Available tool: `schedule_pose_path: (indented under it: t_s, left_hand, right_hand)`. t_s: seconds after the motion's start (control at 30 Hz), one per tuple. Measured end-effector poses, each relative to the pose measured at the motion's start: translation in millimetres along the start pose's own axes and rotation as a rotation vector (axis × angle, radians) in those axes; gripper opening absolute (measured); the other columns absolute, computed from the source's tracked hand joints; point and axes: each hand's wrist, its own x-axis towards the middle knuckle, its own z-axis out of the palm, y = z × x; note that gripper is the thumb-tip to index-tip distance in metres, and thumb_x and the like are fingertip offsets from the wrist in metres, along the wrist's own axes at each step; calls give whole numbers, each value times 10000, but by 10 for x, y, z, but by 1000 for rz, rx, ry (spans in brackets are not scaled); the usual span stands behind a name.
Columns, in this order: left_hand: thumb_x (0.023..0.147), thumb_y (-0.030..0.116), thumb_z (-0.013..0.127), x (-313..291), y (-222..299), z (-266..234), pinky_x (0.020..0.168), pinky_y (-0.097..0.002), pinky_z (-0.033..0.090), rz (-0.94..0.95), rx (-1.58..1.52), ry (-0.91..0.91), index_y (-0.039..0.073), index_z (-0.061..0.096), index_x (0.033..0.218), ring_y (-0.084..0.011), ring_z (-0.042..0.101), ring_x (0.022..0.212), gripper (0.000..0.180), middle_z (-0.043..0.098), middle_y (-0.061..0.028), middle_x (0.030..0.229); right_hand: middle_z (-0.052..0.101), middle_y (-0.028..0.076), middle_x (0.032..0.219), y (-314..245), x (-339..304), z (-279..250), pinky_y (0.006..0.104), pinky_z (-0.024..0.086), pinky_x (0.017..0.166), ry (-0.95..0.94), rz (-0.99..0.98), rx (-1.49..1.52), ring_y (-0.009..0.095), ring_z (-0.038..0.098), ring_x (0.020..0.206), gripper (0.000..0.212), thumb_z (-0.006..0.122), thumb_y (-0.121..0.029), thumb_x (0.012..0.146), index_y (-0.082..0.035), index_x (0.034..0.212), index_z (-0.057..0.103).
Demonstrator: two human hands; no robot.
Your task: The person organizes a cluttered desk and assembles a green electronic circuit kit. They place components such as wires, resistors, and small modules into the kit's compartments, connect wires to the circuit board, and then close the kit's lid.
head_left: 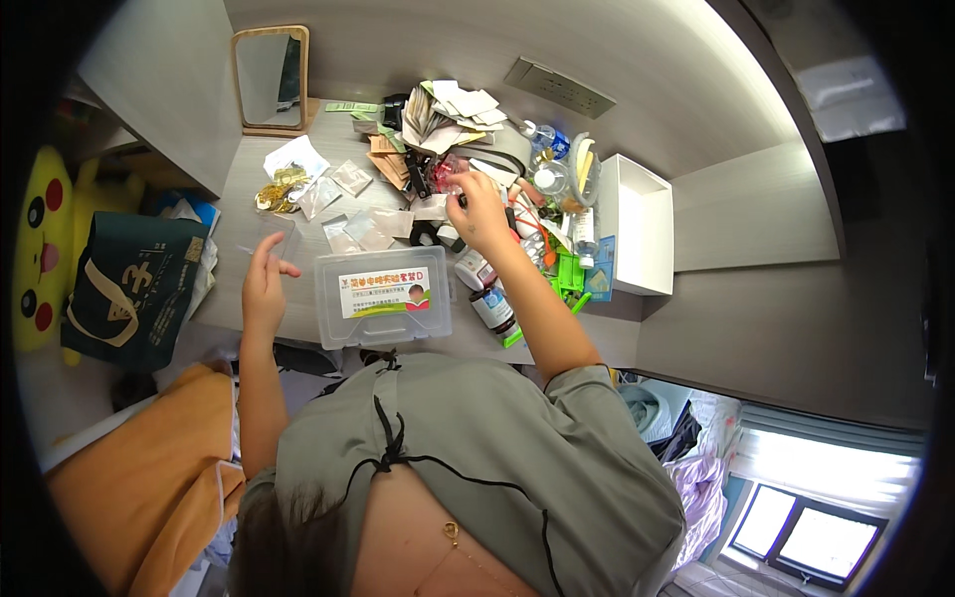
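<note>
Clear plastic piece [274, 237], one, lay at the loosely spread left hand [264, 286], left of one translucent rectangular box [383, 296]; beyond it, one shiny red item [444, 176] neighboured the curled right hand [481, 211]; grips were unclear.

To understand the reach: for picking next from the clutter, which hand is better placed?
Probably the right hand: it is over the clutter; the left hand is farther, left of the plastic case.

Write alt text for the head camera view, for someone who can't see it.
A person's right hand is over a heap of papers, bottles and other small items on a desk, while the left hand is beside a labelled clear plastic box. Small packets lie beyond the box; a wood-framed mirror stands at back left.
</note>
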Motion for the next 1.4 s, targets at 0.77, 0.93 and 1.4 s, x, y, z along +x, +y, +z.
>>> schedule_pose_path:
  t_s: [0.77, 0.93, 1.4]
  left_hand:
    - [927, 94, 590, -1234, 119, -622, 833, -302, 485, -249, 263, 36, 43, 568, 1278, -183, 600, 919, 356, 638, -111, 1057]
    - [930, 86, 589, -1131, 52, -671, 855, -310, 488, -192, 291, -38, 45, 579, 1269, -200, 610, 930, 342, 642, -117, 1077]
    - [967, 127, 537, -462, 16, -330, 883, -326, 467, 57, 382, -419, 38, 577, 1255, -233, 587, 1002, 303, 600, -126, 1071]
  right_hand:
    - [540, 148, 1343, 122, 2050, 1763, 468, 410, 910, -540, 70, -1026, 350, 555, 1171, 373, 544, -269, 934, -155, 1284, 607]
    - [622, 112, 1147, 95, 2088, 1488, 500, 384, 944, -403, -19, -774, 286, 600, 1125, 263, 577, -227, 887, -125, 1125, 621]
    - [540, 92, 1093, -243, -412, -1008, 318, 508, 841, 376, 472, 677, 166, 567, 958, 781, 866, -253, 683, -58, 1268, 386]
